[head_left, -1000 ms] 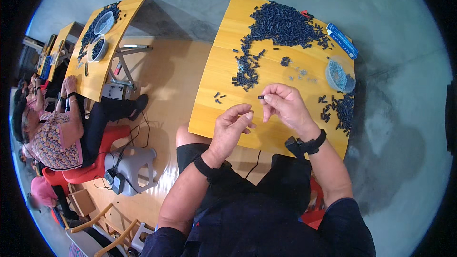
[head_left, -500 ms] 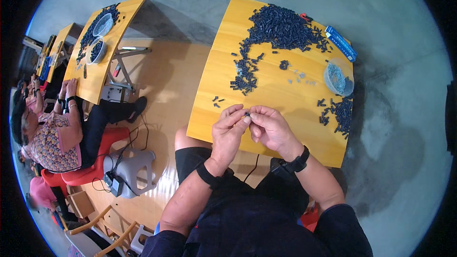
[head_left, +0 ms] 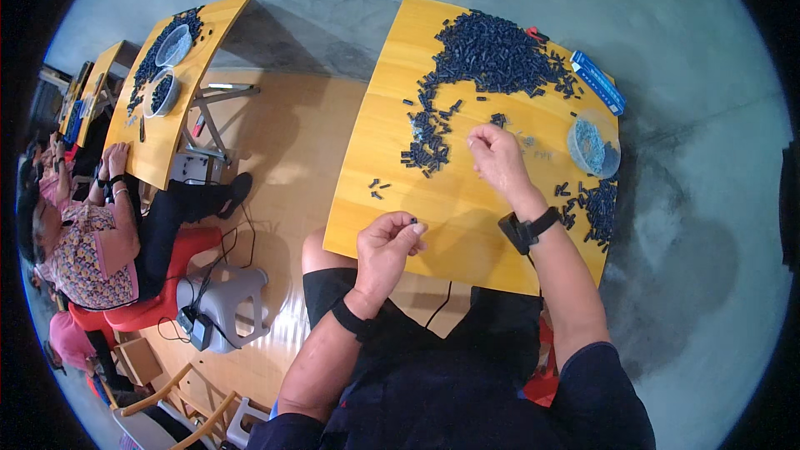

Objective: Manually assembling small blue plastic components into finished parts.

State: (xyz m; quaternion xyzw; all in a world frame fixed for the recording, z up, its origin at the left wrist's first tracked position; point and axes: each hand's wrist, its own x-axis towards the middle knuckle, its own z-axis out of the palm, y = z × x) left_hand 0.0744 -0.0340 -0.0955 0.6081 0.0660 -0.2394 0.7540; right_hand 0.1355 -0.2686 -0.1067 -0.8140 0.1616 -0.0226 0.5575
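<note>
Over the near edge of the wooden table (head_left: 467, 233), my left hand (head_left: 385, 254) is closed, thumb against fingers. A tiny dark tip of a small black plastic part (head_left: 414, 220) shows at its fingertips. My right hand (head_left: 500, 165) is reached forward above the table's middle, its fingers bent and pinched. Whether anything sits between them is hidden. Just beyond it lies a small cluster of black parts (head_left: 498, 119), with small clear pieces (head_left: 542, 155) scattered to its right. A few loose black parts (head_left: 377, 189) lie left of my hands.
A large heap of black parts (head_left: 492, 54) covers the far side, trailing into a smaller pile (head_left: 427, 146). At the right are a clear bowl (head_left: 614, 158) of pale blue pieces, a blue box (head_left: 598, 83) and another black pile (head_left: 598, 208). People sit at a neighbouring table (head_left: 196, 58).
My hands have parted from where they met at the fingertips. The right moved forward and right toward the clear pieces; the left drew slightly back toward me with the black part.
</note>
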